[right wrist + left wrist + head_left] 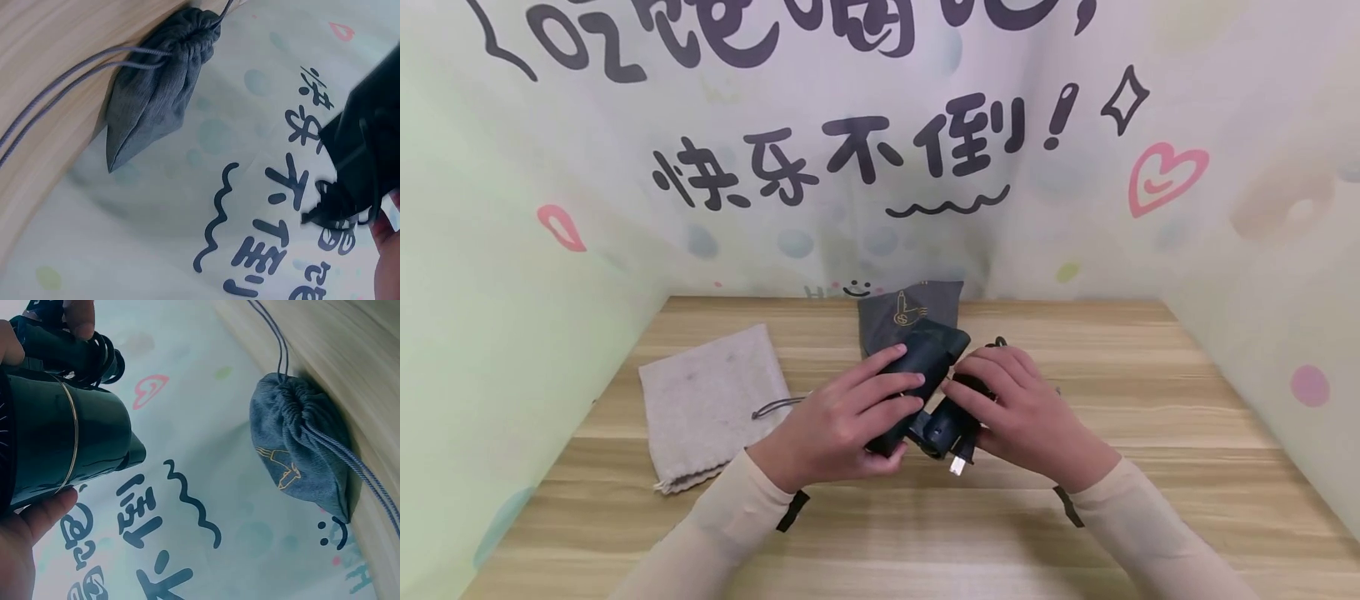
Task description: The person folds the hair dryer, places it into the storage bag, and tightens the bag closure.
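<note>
A dark green hair dryer (928, 354) is held over the middle of the table between both hands. My left hand (842, 421) grips its barrel, fingers laid across the top; in the left wrist view the thumb lies along the barrel (103, 437), below a thin gold ring. My right hand (1022, 408) holds the handle side, where the dark power cord (101, 359) is wound in loops. A plug (957, 465) with bright metal prongs pokes out beneath the right fingers. In the right wrist view the dryer (369, 144) is dark and blurred.
Behind the dryer, a dark grey drawstring pouch (883, 321) with a gold print lies against the back curtain (820, 250). A pale grey cloth bag (711, 404) lies flat at the left, a thin drawstring (775, 406) near it. Curtains enclose both sides of the wooden table (1150, 358).
</note>
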